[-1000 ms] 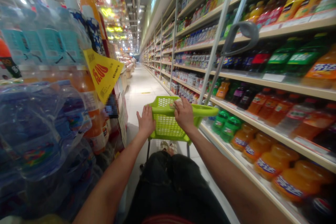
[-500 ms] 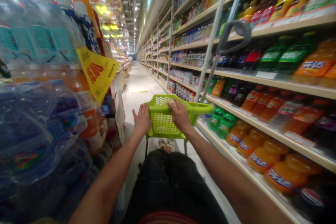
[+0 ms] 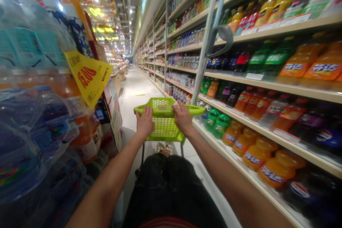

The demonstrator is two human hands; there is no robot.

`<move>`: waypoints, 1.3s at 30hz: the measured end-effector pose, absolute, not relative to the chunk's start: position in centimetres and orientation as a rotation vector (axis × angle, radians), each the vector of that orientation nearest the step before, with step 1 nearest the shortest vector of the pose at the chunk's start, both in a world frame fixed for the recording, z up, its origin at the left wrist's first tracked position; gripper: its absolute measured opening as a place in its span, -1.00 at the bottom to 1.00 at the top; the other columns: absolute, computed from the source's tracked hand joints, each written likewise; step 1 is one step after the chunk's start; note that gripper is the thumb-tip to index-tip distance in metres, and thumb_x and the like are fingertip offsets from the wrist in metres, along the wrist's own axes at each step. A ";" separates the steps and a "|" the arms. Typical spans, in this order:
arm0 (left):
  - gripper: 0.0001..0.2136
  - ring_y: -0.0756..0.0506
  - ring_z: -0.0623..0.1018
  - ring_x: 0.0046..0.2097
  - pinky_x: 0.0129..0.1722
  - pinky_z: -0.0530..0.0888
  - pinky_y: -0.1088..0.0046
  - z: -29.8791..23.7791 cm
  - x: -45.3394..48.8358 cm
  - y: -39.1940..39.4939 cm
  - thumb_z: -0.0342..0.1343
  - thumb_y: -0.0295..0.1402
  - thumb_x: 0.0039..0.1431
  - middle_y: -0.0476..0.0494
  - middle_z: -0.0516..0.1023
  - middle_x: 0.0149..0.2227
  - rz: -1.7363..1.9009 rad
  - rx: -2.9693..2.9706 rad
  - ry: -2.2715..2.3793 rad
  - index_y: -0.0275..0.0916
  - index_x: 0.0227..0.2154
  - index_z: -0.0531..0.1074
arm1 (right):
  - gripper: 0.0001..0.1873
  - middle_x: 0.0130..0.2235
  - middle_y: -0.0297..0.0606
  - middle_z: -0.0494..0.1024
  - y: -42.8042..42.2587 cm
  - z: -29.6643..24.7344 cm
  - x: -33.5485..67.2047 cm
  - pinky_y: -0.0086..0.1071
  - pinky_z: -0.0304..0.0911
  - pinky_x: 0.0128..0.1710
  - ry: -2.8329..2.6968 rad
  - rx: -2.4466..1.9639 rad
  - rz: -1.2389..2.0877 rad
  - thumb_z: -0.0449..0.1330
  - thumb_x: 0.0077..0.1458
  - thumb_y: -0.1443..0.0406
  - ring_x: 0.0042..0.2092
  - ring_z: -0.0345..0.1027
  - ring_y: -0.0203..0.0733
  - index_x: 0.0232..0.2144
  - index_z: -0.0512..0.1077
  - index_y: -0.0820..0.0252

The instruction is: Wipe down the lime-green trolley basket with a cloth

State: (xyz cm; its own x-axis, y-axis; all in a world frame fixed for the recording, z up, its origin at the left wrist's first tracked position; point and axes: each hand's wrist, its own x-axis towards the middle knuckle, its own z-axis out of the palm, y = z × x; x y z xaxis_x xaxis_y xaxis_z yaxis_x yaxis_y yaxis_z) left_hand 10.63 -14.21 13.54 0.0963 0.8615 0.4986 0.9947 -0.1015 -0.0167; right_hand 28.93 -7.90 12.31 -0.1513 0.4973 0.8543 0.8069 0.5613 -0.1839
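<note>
A lime-green plastic basket [image 3: 165,130] on a wheeled frame stands in front of me in a supermarket aisle. My left hand [image 3: 144,123] lies against the basket's near left corner, fingers stretched up onto the rim. My right hand [image 3: 182,117] rests on the near rim further right, its fingers curled over the edge. A small orange item [image 3: 162,107] lies inside the basket. A grey pull handle [image 3: 223,35] on a metal pole rises from the basket's right side. My dark trousers [image 3: 171,185] show below.
Long shelves [image 3: 267,87] of soft-drink bottles run close along the right, with orange bottles [image 3: 267,171] at knee height. Shrink-wrapped bottle packs [image 3: 34,131] and a yellow price sign [image 3: 88,76] crowd the left. The tiled aisle floor [image 3: 136,89] stretches ahead.
The basket and I have moved forward along the aisle, and the shelves have slid past. My left hand has shifted higher onto the rim. My right hand keeps its hold.
</note>
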 end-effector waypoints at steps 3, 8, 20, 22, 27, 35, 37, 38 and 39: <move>-0.40 -0.20 -0.01 0.28 0.19 -0.16 -0.11 13.8 11.0 -14.3 -0.07 -0.42 0.03 -0.27 0.02 0.27 -0.557 -1.981 -1.879 -0.36 0.19 0.03 | -0.63 0.10 -0.01 0.29 -7.7 12.0 30.2 -0.04 0.12 0.09 -1.733 -1.109 -0.393 -0.01 0.02 0.47 0.13 0.13 -0.01 -0.11 0.40 0.27; -0.38 -0.17 -0.05 0.29 0.20 -0.10 -0.06 14.3 13.7 -14.1 -0.05 -0.37 0.05 -0.22 -0.06 0.29 -0.555 -2.094 -1.782 -0.32 0.21 -0.02 | -0.65 0.08 -0.08 0.32 -8.5 12.1 27.3 -0.09 0.11 0.10 -1.844 -0.947 -0.445 -0.05 0.08 0.45 0.14 0.11 -0.07 -0.13 0.41 0.21; -0.44 -0.18 0.00 0.28 0.21 -0.16 -0.07 14.0 13.6 -14.6 -0.10 -0.39 0.07 -0.23 0.03 0.26 -0.535 -2.069 -1.753 -0.33 0.18 0.06 | -0.65 0.10 -0.03 0.29 -7.0 10.5 34.1 -0.03 0.12 0.08 -1.606 -1.102 -0.432 -0.05 0.07 0.45 0.13 0.12 -0.04 -0.13 0.40 0.24; -0.43 -0.20 -0.01 0.28 0.21 -0.13 -0.07 14.0 14.3 -14.6 -0.08 -0.36 0.06 -0.25 0.02 0.26 -0.539 -2.053 -1.787 -0.36 0.18 0.06 | -0.65 0.09 -0.03 0.30 -7.4 10.6 32.6 -0.03 0.12 0.08 -1.633 -1.070 -0.435 -0.05 0.08 0.45 0.13 0.12 -0.04 -0.13 0.40 0.23; -0.40 -0.20 -0.03 0.29 0.21 -0.09 -0.05 14.2 14.0 -14.7 -0.05 -0.33 0.06 -0.26 0.01 0.27 -0.536 -2.056 -1.786 -0.37 0.19 0.02 | -0.65 0.09 -0.09 0.31 -9.1 11.1 27.7 -0.09 0.11 0.10 -1.834 -0.883 -0.431 -0.06 0.10 0.44 0.14 0.10 -0.09 -0.12 0.40 0.18; -0.40 -0.20 0.01 0.28 0.22 -0.14 -0.04 13.1 8.5 -14.6 -0.06 -0.38 0.04 -0.31 0.05 0.25 -0.603 -1.887 -1.914 -0.40 0.18 0.03 | -0.67 0.07 -0.04 0.31 -7.5 10.6 30.1 -0.10 0.14 0.07 -1.711 -0.984 -0.434 -0.03 0.09 0.42 0.10 0.16 -0.06 -0.11 0.39 0.22; -0.37 -0.20 -0.01 0.28 0.22 -0.16 -0.05 12.7 8.8 -14.3 -0.04 -0.36 0.02 -0.30 0.02 0.26 -0.612 -1.901 -1.915 -0.42 0.19 0.01 | -0.66 0.06 -0.03 0.31 -7.3 10.7 29.8 -0.08 0.13 0.07 -1.667 -1.014 -0.426 -0.04 0.08 0.43 0.09 0.17 -0.05 -0.12 0.40 0.23; -0.35 -0.21 -0.03 0.29 0.21 -0.16 -0.06 12.5 9.2 -14.2 -0.03 -0.34 0.01 -0.31 0.00 0.27 -0.621 -1.891 -1.931 -0.43 0.19 0.00 | -0.66 0.07 -0.03 0.31 -7.3 10.9 29.3 -0.07 0.13 0.07 -1.661 -1.018 -0.416 -0.04 0.08 0.43 0.09 0.16 -0.05 -0.12 0.39 0.23; -0.34 -0.21 -0.04 0.29 0.21 -0.16 -0.06 12.4 9.6 -14.1 -0.02 -0.33 0.00 -0.32 -0.01 0.27 -0.627 -1.880 -1.948 -0.44 0.19 0.00 | -0.66 0.07 -0.04 0.31 -7.4 11.0 28.6 -0.07 0.13 0.08 -1.668 -1.012 -0.404 -0.05 0.08 0.44 0.10 0.15 -0.05 -0.12 0.39 0.23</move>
